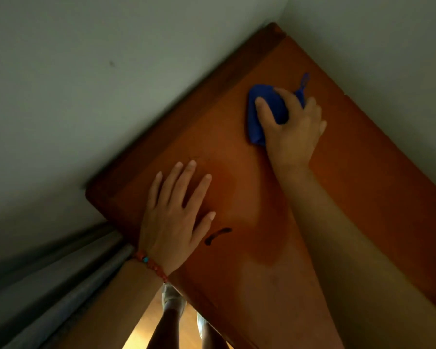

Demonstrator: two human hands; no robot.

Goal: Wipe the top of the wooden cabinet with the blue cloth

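The cabinet (pixel 337 197) top is orange-brown wood, with a darker brown strip along its far edge and a short dark streak (pixel 217 235) near the front. The cloth (pixel 264 109) on it is deep blue, plain, with no pattern. The bracelet (pixel 152 266) has reddish-orange beads and one turquoise bead. The walls (pixel 86 84) are pale grey-green. The curtain (pixel 48 285) is grey. The floor (pixel 171 331) is warm yellow-brown wood, and the shoes (pixel 170 297) are white.

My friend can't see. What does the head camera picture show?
A right hand presses a blue cloth onto the wooden cabinet top near a wall corner. The left hand, wearing a beaded bracelet, rests flat beside a dark mark.
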